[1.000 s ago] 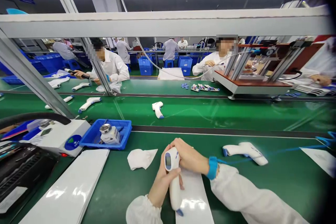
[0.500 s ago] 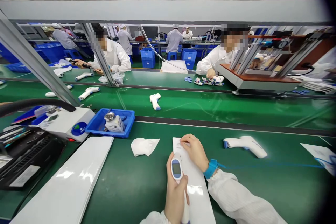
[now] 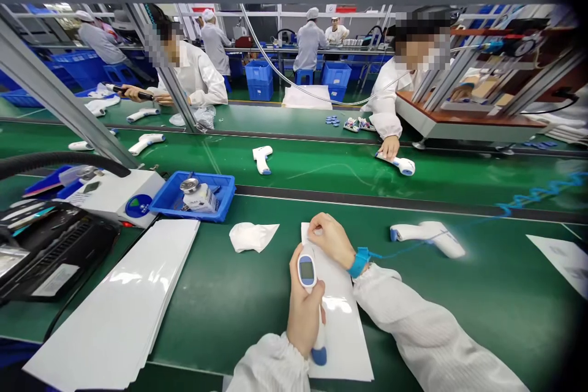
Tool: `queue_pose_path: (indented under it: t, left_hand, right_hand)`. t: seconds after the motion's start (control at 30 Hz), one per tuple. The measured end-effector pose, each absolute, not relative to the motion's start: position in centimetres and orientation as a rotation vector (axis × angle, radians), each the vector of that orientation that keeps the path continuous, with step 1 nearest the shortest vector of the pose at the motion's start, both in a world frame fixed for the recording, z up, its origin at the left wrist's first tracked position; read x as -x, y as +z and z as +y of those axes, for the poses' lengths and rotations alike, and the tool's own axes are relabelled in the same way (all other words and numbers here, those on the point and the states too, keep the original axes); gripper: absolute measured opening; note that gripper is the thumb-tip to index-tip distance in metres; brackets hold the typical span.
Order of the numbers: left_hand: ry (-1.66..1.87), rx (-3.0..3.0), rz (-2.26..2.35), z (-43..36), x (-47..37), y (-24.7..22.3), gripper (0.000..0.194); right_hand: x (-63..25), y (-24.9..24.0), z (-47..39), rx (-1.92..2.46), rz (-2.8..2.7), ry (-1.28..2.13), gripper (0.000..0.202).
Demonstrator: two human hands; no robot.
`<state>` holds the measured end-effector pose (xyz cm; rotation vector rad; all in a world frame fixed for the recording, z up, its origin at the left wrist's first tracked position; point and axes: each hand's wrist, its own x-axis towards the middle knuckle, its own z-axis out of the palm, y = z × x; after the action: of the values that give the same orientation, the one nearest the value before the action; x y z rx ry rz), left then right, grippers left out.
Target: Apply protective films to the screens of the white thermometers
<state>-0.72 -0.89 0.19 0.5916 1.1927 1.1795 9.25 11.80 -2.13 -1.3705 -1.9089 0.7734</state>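
Observation:
My left hand is wrapped round a white and blue infrared thermometer, its small grey screen facing up. Below it lies a long glossy white sheet. My right hand rests over the far end of that sheet, thumb and fingers pinched together. Whatever is between those fingertips is hidden. A blue wrist strap with a coiled cord circles my right wrist. To the right lies another thermometer on its side. A crumpled white cloth or paper is left of the sheet.
A stack of white sheets lies at left, near a blue tray holding a metal-topped bottle, and a white box. Beyond runs a green conveyor carrying thermometers. Across it, a co-worker's hand holds a thermometer.
The view has tilted downward. The co-worker at right has moved a thermometer out over the conveyor. My hands keep nearly the same places on the sheet.

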Motion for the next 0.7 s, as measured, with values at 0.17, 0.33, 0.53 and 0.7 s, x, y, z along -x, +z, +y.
queue_pose_path:
  t: [0.17, 0.33, 0.53, 0.7]
  left_hand:
    - [1.28, -0.451, 1.173, -1.0, 0.9, 0.1, 0.079]
    - [1.254, -0.5, 1.185, -0.9, 1.1, 0.4, 0.078]
    - [1.132, -0.754, 1.152, -0.8, 1.2, 0.5, 0.071]
    - [1.097, -0.816, 1.141, -0.7, 1.0, 0.2, 0.072]
  right_hand:
    - [-9.9, -2.7, 10.1, 1.197, -1.817, 0.904, 0.005]
    - [-11.5, -1.4, 8.7, 1.134, -1.604, 1.181, 0.012]
    - [-12.8, 3.7, 5.0, 1.037, -1.792, 1.535, 0.008]
    - [-12.1, 4.7, 4.2, 1.132, -1.968, 1.002, 0.011]
